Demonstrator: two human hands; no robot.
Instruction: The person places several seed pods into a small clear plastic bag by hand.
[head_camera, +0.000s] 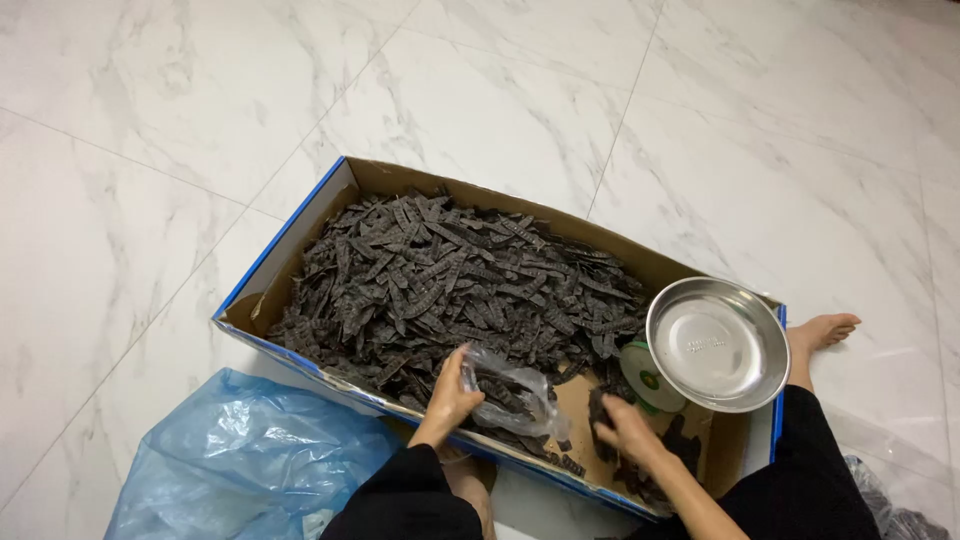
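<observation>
Black sleeve, black trousers; bare forearms, bare foot (822, 330).

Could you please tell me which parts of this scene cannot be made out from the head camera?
- Contents of the clear bag: blurred behind crumpled plastic.
- Right hand fingertips: buried among dark pods.
- Green-and-white roll: mostly covered by the steel bowl.
- Blue bag: cut off by the bottom edge.

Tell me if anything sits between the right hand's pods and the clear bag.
Nothing visible does. The right hand grips dark pods over bare cardboard in the box, and the clear bag, held by the left hand, lies just beside it.
</observation>
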